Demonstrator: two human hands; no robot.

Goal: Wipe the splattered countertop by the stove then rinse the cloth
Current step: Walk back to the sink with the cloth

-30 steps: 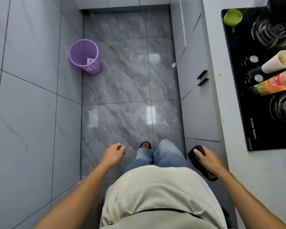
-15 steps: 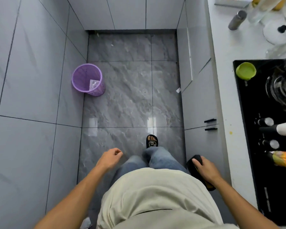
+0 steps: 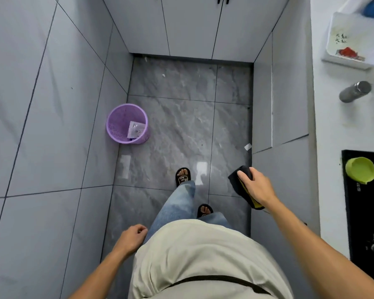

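Note:
My right hand (image 3: 258, 186) grips a dark cloth with a yellow underside (image 3: 238, 180), held out in front of the grey cabinet fronts, left of the counter edge. The white countertop (image 3: 333, 130) runs along the right side, with the black stove (image 3: 352, 203) at its near end. My left hand (image 3: 132, 235) hangs at my left hip, fingers curled and holding nothing. I am looking down at my feet in sandals on the grey floor.
A purple mesh bin (image 3: 127, 124) stands on the floor by the left wall. On the stove sits a green lid (image 3: 361, 170). Farther along the counter are a metal bottle (image 3: 354, 91) and a white tray (image 3: 354, 39). Grey cabinets close off the far end.
I have walked forward along the counter; the stove has slid toward me and mostly out of view. My right hand with the cloth has risen and moved forward; my left hand has swung back.

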